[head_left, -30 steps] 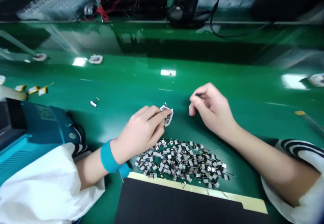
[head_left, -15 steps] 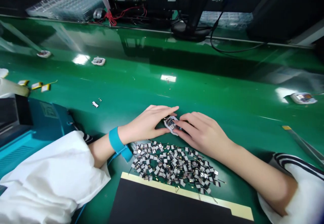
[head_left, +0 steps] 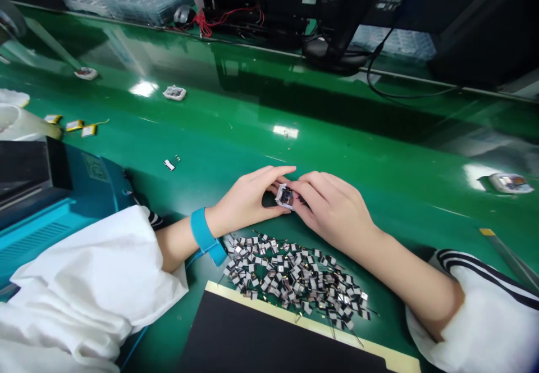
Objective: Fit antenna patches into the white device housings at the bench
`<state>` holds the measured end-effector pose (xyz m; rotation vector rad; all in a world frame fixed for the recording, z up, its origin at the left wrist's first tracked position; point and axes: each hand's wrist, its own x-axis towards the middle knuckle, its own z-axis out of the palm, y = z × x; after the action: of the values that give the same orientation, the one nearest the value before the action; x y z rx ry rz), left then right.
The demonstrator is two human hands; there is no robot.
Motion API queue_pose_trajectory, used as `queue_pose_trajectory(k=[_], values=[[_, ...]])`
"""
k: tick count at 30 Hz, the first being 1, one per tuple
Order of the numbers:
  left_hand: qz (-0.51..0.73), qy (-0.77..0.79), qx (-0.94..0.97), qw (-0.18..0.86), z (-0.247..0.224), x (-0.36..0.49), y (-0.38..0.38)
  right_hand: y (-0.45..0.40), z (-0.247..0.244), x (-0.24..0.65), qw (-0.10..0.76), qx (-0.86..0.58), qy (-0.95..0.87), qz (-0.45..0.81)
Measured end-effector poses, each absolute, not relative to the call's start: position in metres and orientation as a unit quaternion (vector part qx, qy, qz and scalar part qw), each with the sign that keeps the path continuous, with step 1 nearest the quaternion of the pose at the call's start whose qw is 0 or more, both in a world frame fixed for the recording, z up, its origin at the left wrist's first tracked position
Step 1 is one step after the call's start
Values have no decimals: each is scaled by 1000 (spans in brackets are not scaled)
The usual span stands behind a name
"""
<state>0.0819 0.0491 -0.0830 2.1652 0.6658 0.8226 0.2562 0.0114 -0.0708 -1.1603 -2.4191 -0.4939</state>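
A small white-cased electronic device (head_left: 284, 196) with an exposed circuit board sits between my two hands over the green table. My left hand (head_left: 246, 200), with a teal strap on its wrist, grips the casing between thumb and fingers from the left. My right hand (head_left: 337, 207) closes its fingertips on the device's right edge; those fingers cover part of the board, and whether they also pinch a small part is hidden. Just below the hands lies a pile of small grey square parts with black leads (head_left: 295, 274).
A black sheet with a cream edge (head_left: 261, 328) borders the pile. Similar white devices lie at the back left (head_left: 174, 93) and right (head_left: 511, 183). Tweezers (head_left: 509, 258) rest at the right. Yellow battery cells (head_left: 88, 131) and a teal machine (head_left: 76, 193) are at left; a monitor stand (head_left: 337, 53) stands behind.
The device has been tilted and turned in my hands, and my right fingers have shifted to its right edge. The head view has also shifted slightly.
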Motion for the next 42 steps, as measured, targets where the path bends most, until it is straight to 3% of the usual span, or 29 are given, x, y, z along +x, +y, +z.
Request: queue_pose_trajectory(k=[8, 18, 25, 28, 42], values=[[314, 260, 826, 388, -82, 82, 49, 20, -75, 260, 235, -377, -881, -164], [308, 282, 814, 404, -82, 81, 48, 18, -82, 257, 345, -420, -838, 45], [327, 286, 834, 342, -83, 81, 47, 13, -73, 257, 246, -402, -874, -120], [328, 284, 841, 323, -83, 81, 47, 12, -71, 253, 237, -423, -865, -130], [369, 297, 786, 396, -81, 83, 46, 24, -83, 247, 448, -451, -755, 162]])
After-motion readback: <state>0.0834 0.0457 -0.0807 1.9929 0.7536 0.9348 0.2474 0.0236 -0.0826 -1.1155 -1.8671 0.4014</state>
